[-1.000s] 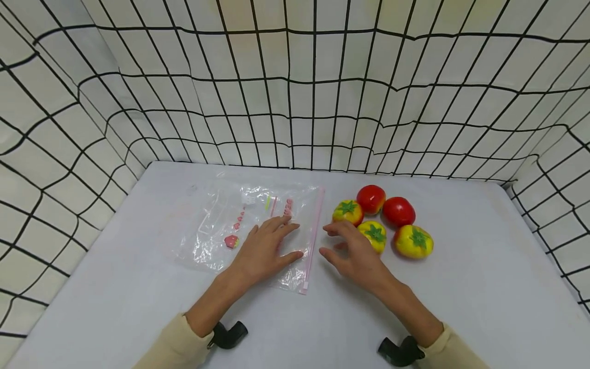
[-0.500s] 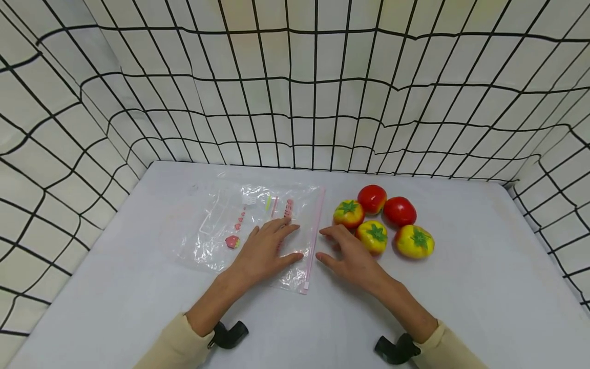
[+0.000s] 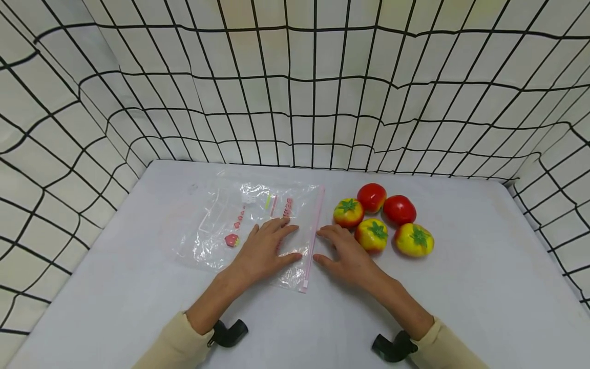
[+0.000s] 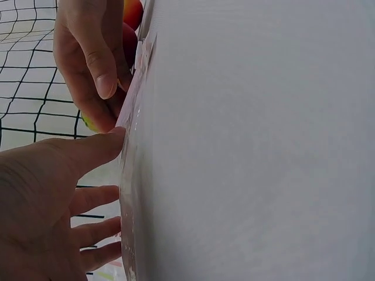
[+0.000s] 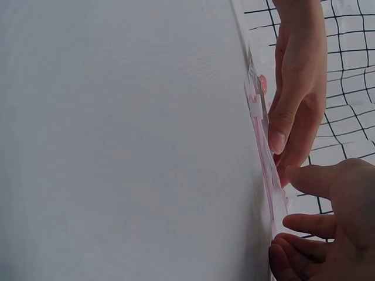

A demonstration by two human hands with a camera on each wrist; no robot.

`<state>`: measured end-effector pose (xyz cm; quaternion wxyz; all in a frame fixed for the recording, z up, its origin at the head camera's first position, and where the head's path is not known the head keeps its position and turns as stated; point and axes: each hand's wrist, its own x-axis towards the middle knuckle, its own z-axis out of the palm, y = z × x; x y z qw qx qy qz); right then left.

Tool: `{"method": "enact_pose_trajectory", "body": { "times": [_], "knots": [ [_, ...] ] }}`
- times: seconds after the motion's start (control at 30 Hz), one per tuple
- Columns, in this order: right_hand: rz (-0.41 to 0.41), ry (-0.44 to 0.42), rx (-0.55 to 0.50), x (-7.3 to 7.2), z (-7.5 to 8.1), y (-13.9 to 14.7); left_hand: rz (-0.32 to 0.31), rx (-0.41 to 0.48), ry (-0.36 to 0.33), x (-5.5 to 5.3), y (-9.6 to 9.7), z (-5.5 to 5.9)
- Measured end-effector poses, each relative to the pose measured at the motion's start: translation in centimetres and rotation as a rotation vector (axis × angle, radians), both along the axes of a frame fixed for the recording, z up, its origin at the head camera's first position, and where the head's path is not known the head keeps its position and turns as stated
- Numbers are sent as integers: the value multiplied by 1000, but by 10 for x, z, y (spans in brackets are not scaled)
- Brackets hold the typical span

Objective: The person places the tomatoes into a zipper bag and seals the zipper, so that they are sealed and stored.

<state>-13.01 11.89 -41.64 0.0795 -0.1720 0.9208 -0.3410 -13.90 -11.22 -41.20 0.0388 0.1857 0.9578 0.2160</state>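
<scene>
A clear zip bag (image 3: 209, 233) with pink strawberry prints lies flat on the white table, its pink zip edge (image 3: 315, 230) facing right. My left hand (image 3: 260, 251) rests on the bag with fingers spread; in the left wrist view its fingertips (image 4: 111, 228) press down on the plastic. Just right of the zip edge is my right hand (image 3: 350, 259), fingers loosely bent and holding nothing, fingertips right at the pink strip. In the right wrist view the white slider (image 5: 256, 108) shows at one end of the zip.
Several shiny red and yellow toy fruits, some showing green leafy tops, sit close together beyond the right hand, among them a red one (image 3: 399, 209) and a yellow one (image 3: 414, 240). Black netting (image 3: 313, 97) over white walls borders the table (image 3: 484, 287) at the back and sides.
My right hand has moved a little left, away from the toy fruits and up to the bag's zip edge. The left hand and the bag have stayed in place.
</scene>
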Motion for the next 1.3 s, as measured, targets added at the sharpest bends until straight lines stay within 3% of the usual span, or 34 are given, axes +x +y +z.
{"method": "enact_pose_trajectory", "body": {
  "times": [0.67, 1.1, 1.3],
  "knots": [
    [7, 83, 240, 1, 1, -10, -25, 46, -3, -2, -8, -3],
    [4, 96, 237, 1, 2, -12, -49, 128, -28, -4, -20, -4],
    [13, 84, 207, 0, 1, -13, -95, 157, -18, -2, -25, -2]
  ]
}}
